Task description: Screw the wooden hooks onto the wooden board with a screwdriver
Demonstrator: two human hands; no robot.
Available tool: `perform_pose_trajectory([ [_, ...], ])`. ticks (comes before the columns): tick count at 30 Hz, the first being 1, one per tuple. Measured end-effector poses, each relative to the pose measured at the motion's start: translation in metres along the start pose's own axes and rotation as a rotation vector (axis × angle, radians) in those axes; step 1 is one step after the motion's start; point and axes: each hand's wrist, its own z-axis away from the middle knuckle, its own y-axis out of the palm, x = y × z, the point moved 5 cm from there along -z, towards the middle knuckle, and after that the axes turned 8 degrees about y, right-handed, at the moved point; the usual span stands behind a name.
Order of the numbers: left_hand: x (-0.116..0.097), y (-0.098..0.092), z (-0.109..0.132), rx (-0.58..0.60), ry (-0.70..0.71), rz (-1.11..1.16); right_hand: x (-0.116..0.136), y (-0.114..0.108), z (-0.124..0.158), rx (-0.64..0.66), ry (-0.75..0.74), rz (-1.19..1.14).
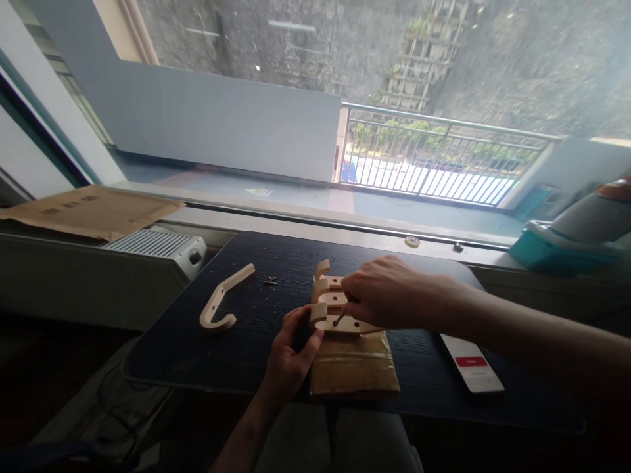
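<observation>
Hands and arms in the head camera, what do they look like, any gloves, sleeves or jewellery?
Both are bare. The left hand and right hand wear no gloves, and I can make out no ring, watch or bracelet. The left forearm and right forearm are uncovered as far as the frame shows; no sleeve edge is in view.

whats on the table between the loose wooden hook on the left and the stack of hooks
Small dark screws lie on the dark table between the loose hook and the stack of hooks. This shows in the head view.
</observation>
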Motion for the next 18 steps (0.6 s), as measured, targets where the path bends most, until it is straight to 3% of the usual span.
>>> perform_pose_trajectory([
  [6,-0.001,0.0,0.0,-0.004,0.008,0.005,0.003,-0.011,0.01,-0.037,-0.073,0.002],
  [12,0.003,0.0,0.001,0.002,-0.01,-0.013,0.009,-0.007,0.006,-0.032,-0.183,-0.026],
  [18,0.011,-0.001,0.002,0.008,-0.041,0.029,-0.003,0.006,0.001,-0.018,-0.12,-0.107],
])
